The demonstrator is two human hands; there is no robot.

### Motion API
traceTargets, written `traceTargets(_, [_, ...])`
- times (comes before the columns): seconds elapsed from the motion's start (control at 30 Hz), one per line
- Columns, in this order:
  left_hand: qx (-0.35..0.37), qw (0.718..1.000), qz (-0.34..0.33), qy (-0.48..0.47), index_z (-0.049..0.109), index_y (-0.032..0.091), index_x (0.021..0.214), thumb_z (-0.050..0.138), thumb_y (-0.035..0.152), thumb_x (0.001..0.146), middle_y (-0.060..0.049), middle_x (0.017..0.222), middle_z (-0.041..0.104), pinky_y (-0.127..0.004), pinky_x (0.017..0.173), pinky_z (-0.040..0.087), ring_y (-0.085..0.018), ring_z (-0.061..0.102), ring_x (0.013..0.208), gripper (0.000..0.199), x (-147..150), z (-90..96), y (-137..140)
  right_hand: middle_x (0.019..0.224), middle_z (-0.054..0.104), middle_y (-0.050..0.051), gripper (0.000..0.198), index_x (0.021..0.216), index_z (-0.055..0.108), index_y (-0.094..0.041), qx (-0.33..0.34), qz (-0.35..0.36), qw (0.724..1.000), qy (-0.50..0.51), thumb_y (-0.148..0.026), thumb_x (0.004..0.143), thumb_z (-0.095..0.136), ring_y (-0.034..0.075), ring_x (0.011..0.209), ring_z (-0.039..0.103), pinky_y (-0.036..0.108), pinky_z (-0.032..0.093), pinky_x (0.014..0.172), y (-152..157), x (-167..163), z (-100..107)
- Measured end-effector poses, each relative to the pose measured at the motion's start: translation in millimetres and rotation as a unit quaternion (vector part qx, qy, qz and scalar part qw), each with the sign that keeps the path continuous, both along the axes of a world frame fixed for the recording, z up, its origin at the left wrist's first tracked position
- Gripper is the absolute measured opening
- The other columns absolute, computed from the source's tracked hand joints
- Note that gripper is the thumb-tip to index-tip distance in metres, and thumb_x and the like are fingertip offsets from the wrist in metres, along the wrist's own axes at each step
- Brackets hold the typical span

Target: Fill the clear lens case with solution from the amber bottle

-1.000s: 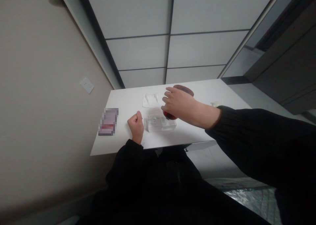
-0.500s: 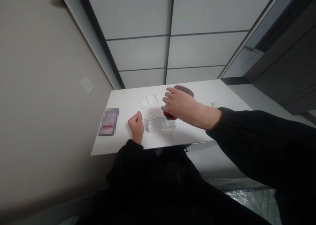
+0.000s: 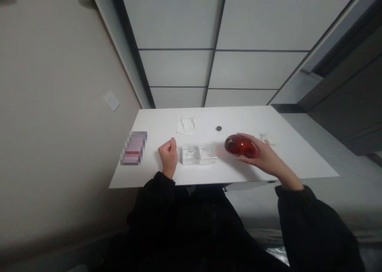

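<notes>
Right hand (image 3: 262, 154) is gripping a glossy red oval shell (image 3: 240, 145) — lying crosswise toward the table's (image 3: 298, 160) right edge — while the fisted left hand (image 3: 168, 154) is resting empty beside a clear plastic box (image 3: 198, 153).

White desk (image 3: 298, 160) carries a clear plastic box (image 3: 199, 153) near the front edge, a folded white packet (image 3: 185, 125) and a small dark disc (image 3: 219, 128) toward the back, a blurred card (image 3: 133, 147) at the left edge.
</notes>
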State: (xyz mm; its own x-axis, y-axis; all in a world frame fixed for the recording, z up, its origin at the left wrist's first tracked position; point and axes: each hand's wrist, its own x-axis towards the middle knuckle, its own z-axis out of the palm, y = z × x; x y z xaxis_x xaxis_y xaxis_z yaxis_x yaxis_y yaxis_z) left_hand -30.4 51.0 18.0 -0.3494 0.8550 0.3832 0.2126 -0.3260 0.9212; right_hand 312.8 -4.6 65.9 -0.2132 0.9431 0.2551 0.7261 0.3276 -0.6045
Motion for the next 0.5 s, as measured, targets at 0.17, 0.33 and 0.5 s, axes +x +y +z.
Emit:
traceTargets(0.17, [-0.006, 1.000, -0.004, 0.010, 0.023, 0.025, 0.057, 0.058, 0.060, 0.096, 0.006, 0.054, 0.021, -0.031, 0.055, 0.017, -0.011, 0.021, 0.053, 0.063, -1, 1.3, 0, 0.152, 0.061, 0.013, 0.086, 0.150, 0.048, -0.032, 0.005, -0.101, 0.955, 0.277, -0.049, 0.078, 0.091, 0.035, 0.138, 0.062, 0.059, 0.048, 0.120, -24, -8, -65])
traceTargets(0.33, [-0.012, 1.000, -0.002, 0.018, 0.024, 0.025, 0.056, 0.058, 0.057, 0.095, 0.007, 0.053, 0.022, -0.030, 0.054, 0.018, -0.011, 0.021, 0.053, 0.061, -3, 4.1, 1, 0.156, 0.055, 0.013, 0.090, 0.148, 0.046, -0.033, 0.000, -0.103, 0.936, 0.338, -0.042, 0.073, 0.094, 0.035, 0.145, 0.057, 0.059, 0.042, 0.126, -13, -32, -74])
traceTargets(0.5, [-0.014, 1.000, -0.001, 0.028, 0.026, 0.025, 0.056, 0.058, 0.055, 0.094, 0.006, 0.053, 0.025, -0.029, 0.054, 0.021, -0.011, 0.025, 0.052, 0.058, -4, 5.3, 1, 0.158, 0.053, 0.012, 0.088, 0.149, 0.045, -0.034, -0.013, -0.075, 0.932, 0.355, -0.041, 0.076, 0.092, 0.034, 0.146, 0.055, 0.060, 0.039, 0.128, 0, -45, -64])
